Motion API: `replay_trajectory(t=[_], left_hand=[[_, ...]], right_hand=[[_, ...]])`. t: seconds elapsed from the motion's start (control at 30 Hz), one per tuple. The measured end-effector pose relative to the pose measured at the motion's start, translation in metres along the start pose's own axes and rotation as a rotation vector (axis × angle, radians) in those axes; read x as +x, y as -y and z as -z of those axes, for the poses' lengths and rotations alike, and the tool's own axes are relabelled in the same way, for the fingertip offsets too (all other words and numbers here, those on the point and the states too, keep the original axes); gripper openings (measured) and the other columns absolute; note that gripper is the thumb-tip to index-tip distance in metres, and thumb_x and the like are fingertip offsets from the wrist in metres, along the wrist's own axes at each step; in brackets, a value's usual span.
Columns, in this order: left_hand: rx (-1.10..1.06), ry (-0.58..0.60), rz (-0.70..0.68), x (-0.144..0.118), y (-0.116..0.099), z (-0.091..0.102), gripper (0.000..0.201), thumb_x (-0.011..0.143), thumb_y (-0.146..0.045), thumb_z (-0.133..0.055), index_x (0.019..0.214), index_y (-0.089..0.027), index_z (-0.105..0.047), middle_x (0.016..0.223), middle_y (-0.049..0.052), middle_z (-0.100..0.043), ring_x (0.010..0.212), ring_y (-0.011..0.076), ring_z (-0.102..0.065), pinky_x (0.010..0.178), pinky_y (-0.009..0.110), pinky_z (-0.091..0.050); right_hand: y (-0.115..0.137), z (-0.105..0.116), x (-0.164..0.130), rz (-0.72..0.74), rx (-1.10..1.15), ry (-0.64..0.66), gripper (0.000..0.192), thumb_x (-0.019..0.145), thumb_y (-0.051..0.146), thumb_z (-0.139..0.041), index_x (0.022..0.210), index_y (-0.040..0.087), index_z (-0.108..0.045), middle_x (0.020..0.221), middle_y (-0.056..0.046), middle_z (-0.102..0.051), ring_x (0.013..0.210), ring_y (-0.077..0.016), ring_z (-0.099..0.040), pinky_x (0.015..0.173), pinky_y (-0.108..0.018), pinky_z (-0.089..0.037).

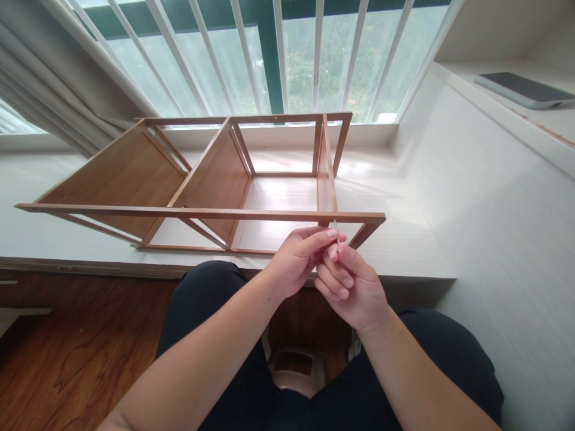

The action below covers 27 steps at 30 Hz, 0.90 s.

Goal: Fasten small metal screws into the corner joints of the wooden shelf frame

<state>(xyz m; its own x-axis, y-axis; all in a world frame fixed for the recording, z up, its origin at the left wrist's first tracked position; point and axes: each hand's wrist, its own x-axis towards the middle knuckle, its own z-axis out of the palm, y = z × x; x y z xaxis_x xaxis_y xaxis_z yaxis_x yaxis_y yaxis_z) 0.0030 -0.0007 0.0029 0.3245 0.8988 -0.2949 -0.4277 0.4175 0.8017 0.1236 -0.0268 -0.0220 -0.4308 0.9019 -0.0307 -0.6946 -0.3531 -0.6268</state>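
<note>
pinching a thin metal pin (335, 225) upright, your left hand (296, 260) and right hand (350, 287) clamped it together, shelf rail (197, 212) at 12 o'clock.

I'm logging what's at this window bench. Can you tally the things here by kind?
Wooden shelf frame, lying on its side: 1
Thin metal piece, pinched between the left hand and right hand: 1
Dark flat device on the right-hand ledge: 1
Total: 3
</note>
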Motion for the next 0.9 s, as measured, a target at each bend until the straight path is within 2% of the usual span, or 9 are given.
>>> replay_trajectory(t=[0.17, 0.4, 0.7, 0.9], left_hand=[[0.003, -0.007, -0.006, 0.001, 0.001, 0.001, 0.030, 0.074, -0.040, -0.083, 0.079, -0.012, -0.072, 0.056, -0.002, -0.054, 0.050, 0.0092, -0.053, 0.050, 0.022, -0.040], [0.028, -0.003, -0.012, 0.001, 0.001, 0.003, 0.030, 0.076, -0.040, -0.081, 0.084, -0.011, -0.074, 0.054, -0.004, -0.049, 0.049, 0.0090, -0.050, 0.048, 0.021, -0.038], [0.047, -0.010, -0.065, 0.000, 0.002, 0.001, 0.030, 0.080, -0.040, -0.079, 0.084, -0.011, -0.076, 0.059, -0.002, -0.053, 0.057, 0.0072, -0.048, 0.060, 0.020, -0.040], [0.035, 0.014, -0.061, 0.001, 0.003, 0.001, 0.032, 0.078, -0.041, -0.079, 0.085, -0.010, -0.076, 0.059, -0.002, -0.053, 0.059, 0.0094, -0.051, 0.062, 0.022, -0.042]], right_hand=[[-0.001, -0.001, 0.001, 0.050, -0.082, -0.076, 0.028, 0.089, 0.043, -0.071, 0.079, 0.018, -0.063, 0.044, 0.010, -0.035, 0.036, -0.0062, -0.030, 0.038, -0.020, -0.023], [0.001, -0.006, 0.001, 0.055, -0.042, -0.121, 0.027, 0.085, 0.038, -0.076, 0.073, 0.016, -0.065, 0.042, 0.009, -0.038, 0.035, -0.0053, -0.035, 0.038, -0.018, -0.026], [0.012, -0.014, -0.004, -0.022, -0.030, -0.198, 0.026, 0.081, 0.031, -0.079, 0.069, 0.013, -0.065, 0.040, 0.011, -0.034, 0.030, -0.0032, -0.033, 0.031, -0.015, -0.030], [0.017, -0.019, -0.005, -0.001, -0.164, -0.303, 0.029, 0.075, 0.033, -0.083, 0.064, 0.013, -0.065, 0.038, 0.009, -0.038, 0.029, -0.0048, -0.036, 0.029, -0.016, -0.031]])
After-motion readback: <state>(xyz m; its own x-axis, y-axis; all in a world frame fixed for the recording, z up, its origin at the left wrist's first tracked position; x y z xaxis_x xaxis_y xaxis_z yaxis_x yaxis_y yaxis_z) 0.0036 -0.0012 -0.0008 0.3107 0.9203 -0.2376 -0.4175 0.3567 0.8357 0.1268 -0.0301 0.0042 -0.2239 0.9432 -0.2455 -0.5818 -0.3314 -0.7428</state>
